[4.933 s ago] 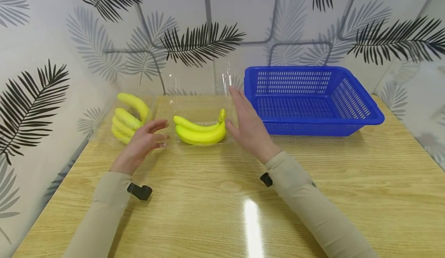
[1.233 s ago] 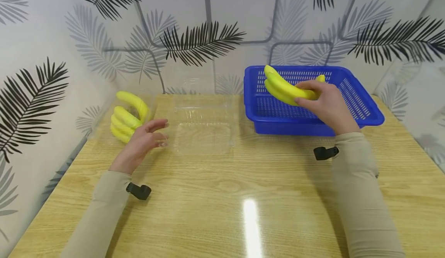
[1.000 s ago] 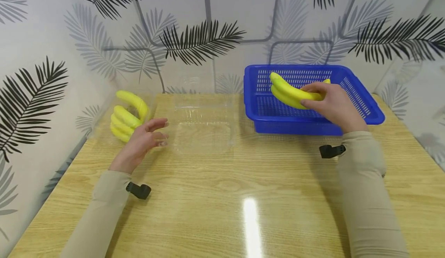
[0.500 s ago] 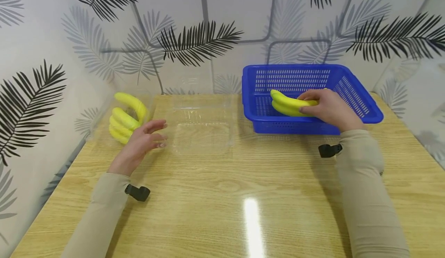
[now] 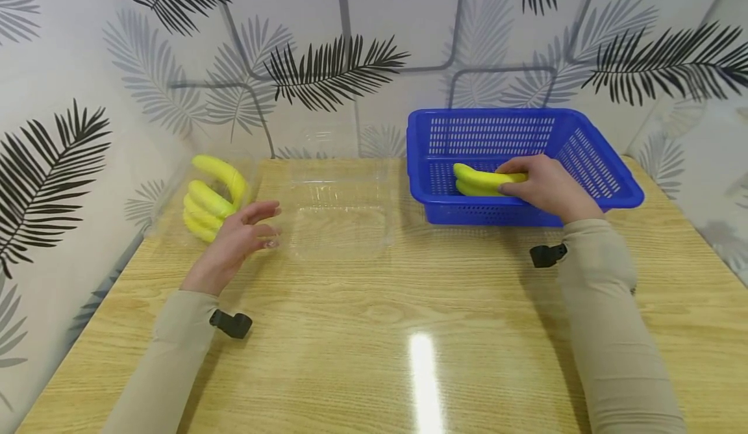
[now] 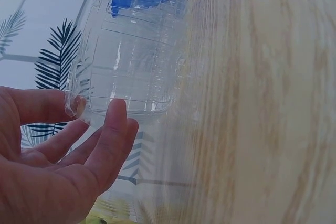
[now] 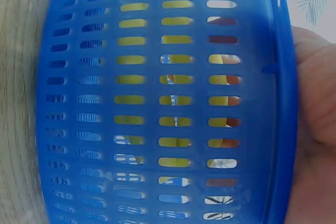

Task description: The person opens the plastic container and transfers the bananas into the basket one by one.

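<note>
Fingers of the left hand (image 5: 230, 236) were spread and loosely bent beside the left end of the clear container (image 5: 339, 226); a stray nudge could have pushed that light-looking plastic askew. Farther off, the right hand (image 5: 549, 184) pinched a yellow banana bunch (image 5: 479, 182) inside the blue basket (image 5: 485, 214), just behind its near wall. Whether the bunch touched bottom was unclear; too loose a pinch could have dropped it.

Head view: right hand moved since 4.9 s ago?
Yes: the right hand moved right, from the left end of the blue basket to over its near rim.
</note>
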Tool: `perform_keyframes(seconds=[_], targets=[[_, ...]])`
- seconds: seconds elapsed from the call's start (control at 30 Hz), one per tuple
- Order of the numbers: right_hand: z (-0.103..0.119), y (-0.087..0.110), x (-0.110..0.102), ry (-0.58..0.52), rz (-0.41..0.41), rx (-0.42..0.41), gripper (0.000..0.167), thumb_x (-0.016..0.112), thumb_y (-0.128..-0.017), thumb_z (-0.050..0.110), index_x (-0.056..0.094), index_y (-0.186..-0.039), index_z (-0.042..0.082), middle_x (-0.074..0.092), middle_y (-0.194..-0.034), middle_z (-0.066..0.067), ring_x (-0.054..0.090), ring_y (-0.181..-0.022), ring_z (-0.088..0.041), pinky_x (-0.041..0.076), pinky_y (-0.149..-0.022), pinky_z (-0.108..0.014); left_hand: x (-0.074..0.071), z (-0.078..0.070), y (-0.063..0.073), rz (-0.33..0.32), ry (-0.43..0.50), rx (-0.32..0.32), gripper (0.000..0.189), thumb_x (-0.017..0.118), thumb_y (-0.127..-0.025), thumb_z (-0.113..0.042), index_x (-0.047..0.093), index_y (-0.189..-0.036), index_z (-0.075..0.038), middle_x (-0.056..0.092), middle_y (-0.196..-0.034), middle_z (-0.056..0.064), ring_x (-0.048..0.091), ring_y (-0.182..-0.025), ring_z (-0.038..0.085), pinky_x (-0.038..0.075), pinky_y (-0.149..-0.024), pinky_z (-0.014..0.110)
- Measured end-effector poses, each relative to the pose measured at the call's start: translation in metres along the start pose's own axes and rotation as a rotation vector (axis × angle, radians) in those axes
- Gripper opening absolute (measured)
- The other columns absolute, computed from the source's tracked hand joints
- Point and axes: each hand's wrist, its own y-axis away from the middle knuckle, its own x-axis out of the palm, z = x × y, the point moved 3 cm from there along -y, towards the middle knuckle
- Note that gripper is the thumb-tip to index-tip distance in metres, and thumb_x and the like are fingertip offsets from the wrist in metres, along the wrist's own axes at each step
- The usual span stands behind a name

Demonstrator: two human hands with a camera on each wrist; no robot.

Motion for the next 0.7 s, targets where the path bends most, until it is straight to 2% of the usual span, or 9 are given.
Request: perform_keyframes(seconds=[0.27,0.43,0.7], targets=[[0.0016,0.0014,0.0004,-0.030,0.028,0.049,0.030,0.063,-0.093,0.016,0.067,-0.120,0.003,0.064,-0.119,-0.020,0.056,-0.107,-0.033,0.046,-0.089,-0.050,-0.0003,0.0000,-0.0003,-0.008,0.003,-0.011,0.058,0.050,-0.096,0.001,0.032,-0.151,-0.002,0.034,-0.152,0.017,0.053,-0.113,0.031,0.052,-0.079,0.023],[0.0008,0.0006,-0.0001,-0.025,0.019,0.072,0.028,0.061,-0.093,0.013,0.068,-0.119,0.005,0.064,-0.118,-0.019,0.055,-0.108,-0.034,0.045,-0.088,-0.051,-0.0004,-0.0006,0.0000,-0.008,-0.003,-0.009,0.058,0.050,-0.096,0.001,0.032,-0.151,-0.002,0.034,-0.153,0.017,0.053,-0.114,0.031,0.052,-0.080,0.023],[0.0011,0.0023,-0.0013,-0.029,-0.002,0.059,0.028,0.060,-0.093,0.012,0.068,-0.119,0.004,0.064,-0.118,-0.020,0.055,-0.110,-0.034,0.045,-0.090,-0.052,0.0000,0.0012,-0.0013,-0.004,0.017,-0.009,0.058,0.048,-0.096,0.003,0.031,-0.152,-0.002,0.033,-0.153,0.017,0.047,-0.120,0.036,0.052,-0.079,0.024]])
